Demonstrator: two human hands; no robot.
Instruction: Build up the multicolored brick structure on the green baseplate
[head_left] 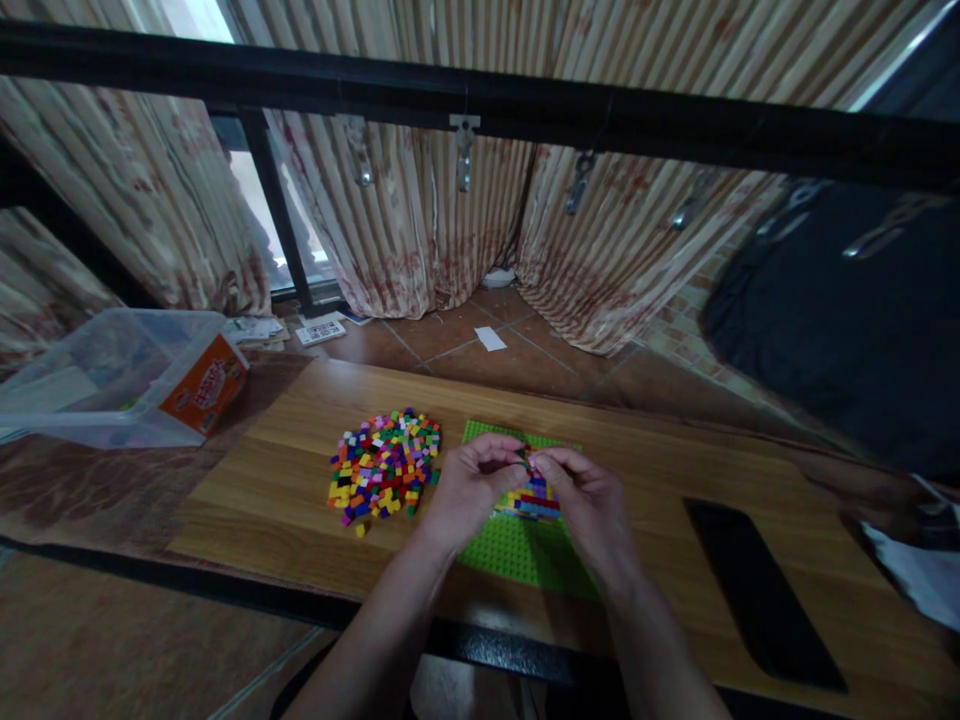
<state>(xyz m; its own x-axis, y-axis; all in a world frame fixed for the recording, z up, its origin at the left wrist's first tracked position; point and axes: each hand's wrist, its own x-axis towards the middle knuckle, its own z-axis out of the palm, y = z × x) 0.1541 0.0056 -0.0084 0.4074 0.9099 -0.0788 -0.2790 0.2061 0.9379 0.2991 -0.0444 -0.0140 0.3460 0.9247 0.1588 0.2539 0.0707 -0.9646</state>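
A green studded baseplate (525, 555) lies on the wooden board, with a patch of colored toy bricks (536, 498) built up on it in rows of blue, red, yellow and purple. Over the far part of that patch, my left hand (476, 485) and my right hand (589, 495) meet, fingertips almost touching. A tiny pinkish brick (533, 463) shows at my right fingertips. My left thumb and forefinger are pinched together; what lies between them is too small to make out. Left of the plate spreads a loose pile of small multicolored bricks (386, 465).
At the far left stands a clear plastic bin (135, 430) with an orange label. A flat black object (765, 595) lies on the board's right side. A dark metal bar (465, 90) with hanging clips crosses in front of striped curtains (420, 220). White papers lie at the right edge.
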